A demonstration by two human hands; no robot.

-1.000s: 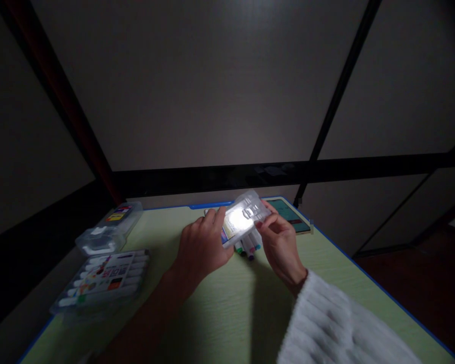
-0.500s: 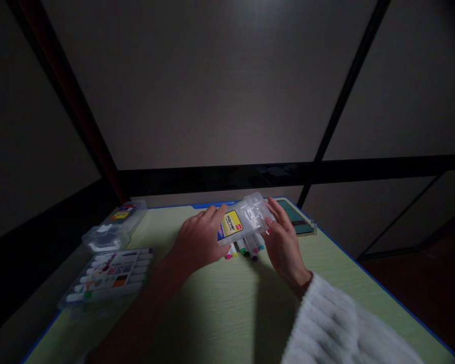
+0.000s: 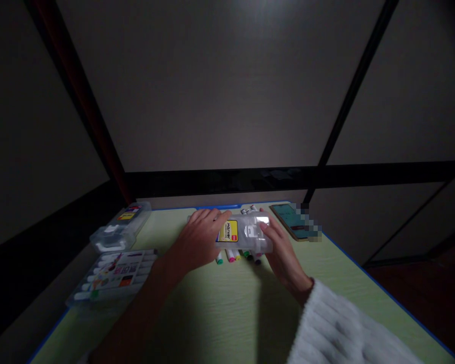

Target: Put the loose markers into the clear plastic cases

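Observation:
A clear plastic marker case (image 3: 244, 235) with a yellow label is held level above the table between both hands. My left hand (image 3: 197, 235) wraps over its left end, fingers on top. At the clasp end, my right hand (image 3: 278, 242) grips the case with the thumb near the latch and the fingers behind. Several loose markers (image 3: 231, 255) with coloured tips lie on the table beneath and behind the case, partly hidden by it. Whether anything is inside the case I cannot make out.
To the left lie another clear case (image 3: 116, 230) with a yellow label and a pack of white markers (image 3: 114, 275). A phone (image 3: 293, 222) rests at the back right. The light green table (image 3: 220, 313) has a blue edge, with a panelled wall behind.
The marker case has gone from tilted, clasp end up, to about level and slightly lower. Both hands have turned with it. More markers show behind and below it.

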